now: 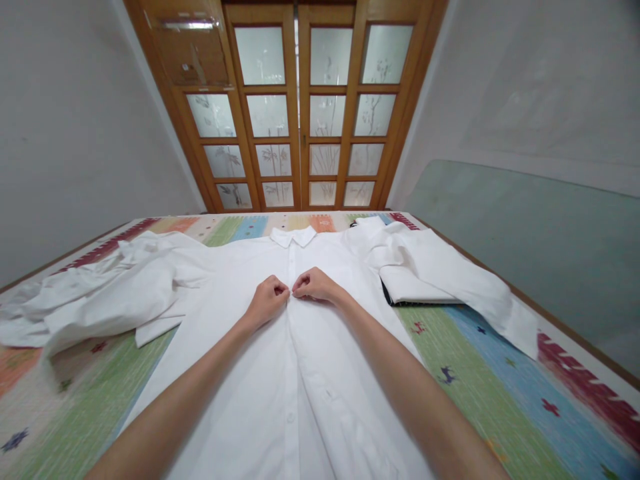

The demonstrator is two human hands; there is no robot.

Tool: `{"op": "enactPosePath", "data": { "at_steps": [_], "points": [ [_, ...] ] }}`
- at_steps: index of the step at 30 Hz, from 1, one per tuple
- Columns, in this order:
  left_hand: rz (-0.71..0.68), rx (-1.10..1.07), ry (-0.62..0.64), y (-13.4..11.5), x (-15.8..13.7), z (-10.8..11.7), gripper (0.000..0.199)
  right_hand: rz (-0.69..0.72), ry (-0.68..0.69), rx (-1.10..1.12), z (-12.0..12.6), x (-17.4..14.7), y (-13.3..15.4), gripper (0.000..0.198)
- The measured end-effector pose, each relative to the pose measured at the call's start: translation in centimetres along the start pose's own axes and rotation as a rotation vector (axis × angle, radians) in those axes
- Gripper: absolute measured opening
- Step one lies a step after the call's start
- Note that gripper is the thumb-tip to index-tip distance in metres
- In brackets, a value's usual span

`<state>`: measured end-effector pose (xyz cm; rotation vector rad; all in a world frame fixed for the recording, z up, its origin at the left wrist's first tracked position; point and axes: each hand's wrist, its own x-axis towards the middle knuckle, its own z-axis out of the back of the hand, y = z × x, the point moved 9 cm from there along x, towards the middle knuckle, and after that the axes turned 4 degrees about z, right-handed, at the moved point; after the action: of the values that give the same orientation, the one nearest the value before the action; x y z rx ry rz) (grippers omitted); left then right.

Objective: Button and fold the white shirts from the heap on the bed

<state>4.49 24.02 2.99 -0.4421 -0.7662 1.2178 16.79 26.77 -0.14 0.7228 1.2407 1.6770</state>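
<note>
A white button-up shirt [240, 393] lies face up with its collar [293, 237] pointing away from me. Both hands meet at the front placket, a little below the collar. My left hand [270, 299] is closed in a pinch on the shirt's edge. Facing it, my right hand [315, 285] pinches the other side of the opening. Any button between the fingertips is too small to make out. Below the hands the front hangs open, and a button [291, 418] shows on the left strip. The shirt's sleeves spread out to both sides.
Under the shirt is a colourful striped cloth [450, 373]. White crumpled fabric [115, 280] lies at the left, and a folded white piece with a dark edge [415, 287] sits at the right. Wooden glass-paned doors [300, 107] stand beyond; a pale green panel [525, 247] leans at the right.
</note>
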Motion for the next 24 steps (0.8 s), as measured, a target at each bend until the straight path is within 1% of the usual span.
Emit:
{"op": "enactPosePath", "data": {
  "at_steps": [5, 8, 17, 24],
  "points": [
    [0.011, 0.000, 0.020, 0.19, 0.02, -0.25, 0.011, 0.015, -0.004, -0.017, 0.04, 0.03, 0.05, 0.001],
    [0.018, 0.001, 0.040, 0.43, 0.05, -0.45, 0.012, 0.014, -0.009, -0.018, 0.04, 0.02, -0.01, 0.003],
    [0.083, 0.069, 0.079, 0.84, -0.06, -0.79, 0.012, -0.079, -0.013, -0.033, -0.39, 0.03, -0.32, 0.007],
    [0.111, 0.135, 0.122, 0.76, 0.01, -0.61, 0.013, -0.050, 0.026, -0.033, -0.88, 0.04, -0.21, 0.009]
  ]
}}
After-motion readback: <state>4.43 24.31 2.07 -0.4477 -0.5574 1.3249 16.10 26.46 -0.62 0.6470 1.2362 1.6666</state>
